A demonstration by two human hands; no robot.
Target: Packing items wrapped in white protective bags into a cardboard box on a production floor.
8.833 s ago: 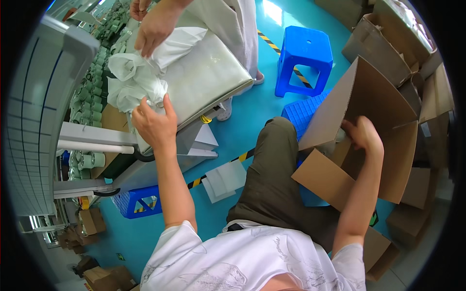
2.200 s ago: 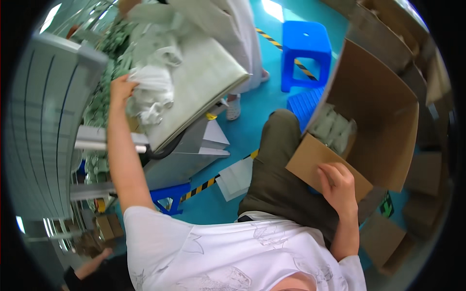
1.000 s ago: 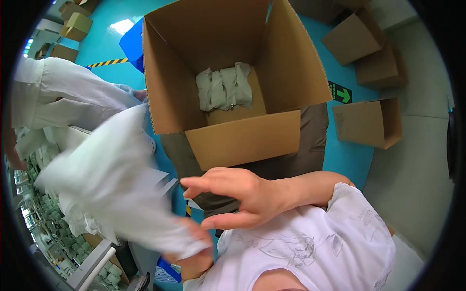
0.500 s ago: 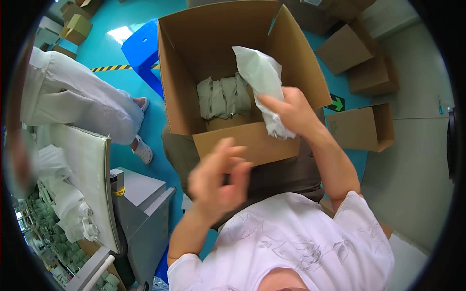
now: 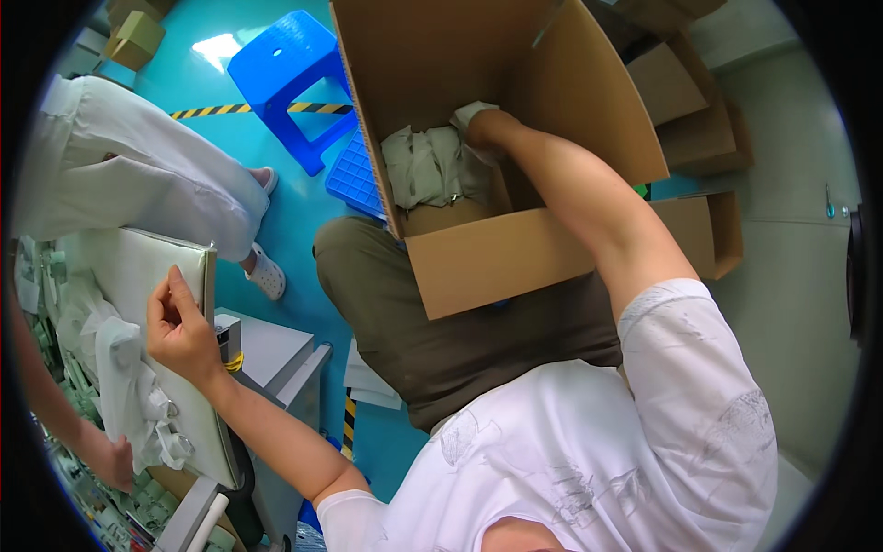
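Observation:
My right hand (image 5: 490, 129) reaches down inside a large open cardboard box (image 5: 515, 262). It is closed on a white wrapped packet (image 5: 474, 112), mostly hidden behind the hand. Beside that packet, several similar pale wrapped packets (image 5: 423, 166) lie in a row on the bottom of the box. My left hand (image 5: 184, 336) hovers over a white padded bench surface (image 5: 152, 262), fingers loosely bent and apart, with nothing in them. Closest to it are crumpled white plastic bags (image 5: 124, 368) lying on that surface.
A blue stool (image 5: 285, 55) and a blue crate (image 5: 354, 179) stand left of the box. Another person's hand (image 5: 115, 460) is near many pale green parts (image 5: 55, 285) at the left. White-clothed legs (image 5: 156, 175) stand beyond. Cardboard boxes (image 5: 685, 225) sit at the right.
My right hand has lowered the white packet from above the box's near side to its inside. My left hand has swung left from the box front to the bench. Another person's hand has appeared.

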